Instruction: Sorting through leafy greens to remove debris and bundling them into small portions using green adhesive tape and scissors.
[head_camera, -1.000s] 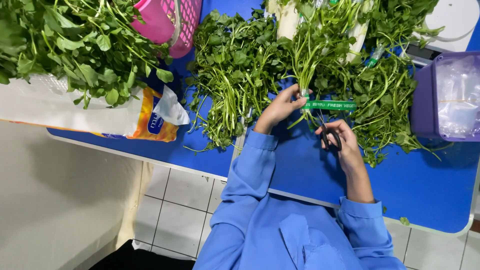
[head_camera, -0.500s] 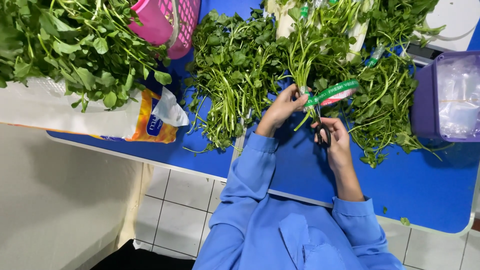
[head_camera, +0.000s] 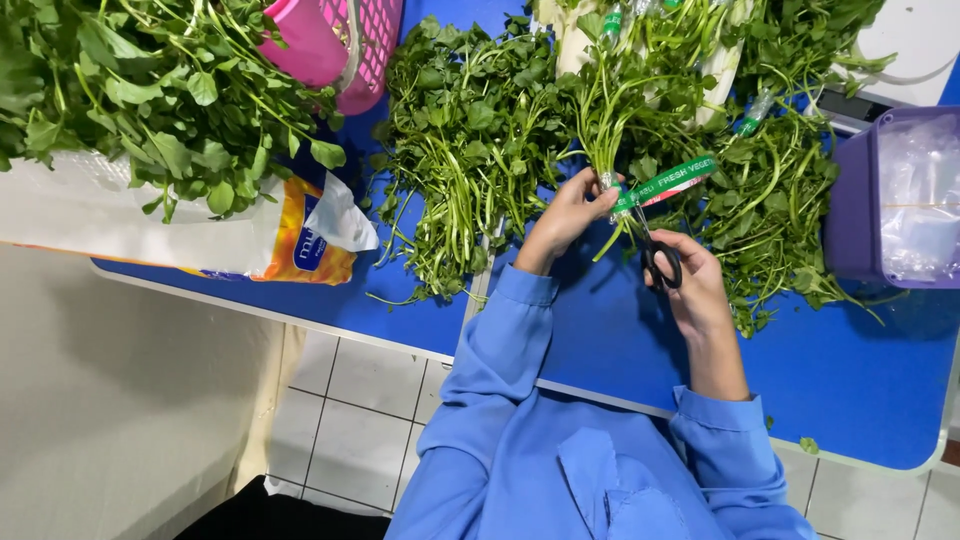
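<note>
Nearest, blue sleeves reach over the blue table (head_camera: 860, 400). The right hand (head_camera: 695, 285) is closed through the handles of black scissors (head_camera: 655, 250), whose blades point at a green tape strip (head_camera: 665, 182). Just left, the left hand (head_camera: 570, 215) pinches the taped stems of a bunch of greens (head_camera: 625, 90). Farther left lies a loose pile of greens (head_camera: 460, 140); a pink basket (head_camera: 345, 45) sits at the far edge, a purple bin (head_camera: 870, 200) at right.

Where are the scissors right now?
In the head view, the black-handled scissors sit in the right hand, right of centre over the blue table, blades at the green tape on the bunch of greens the left hand holds.
</note>
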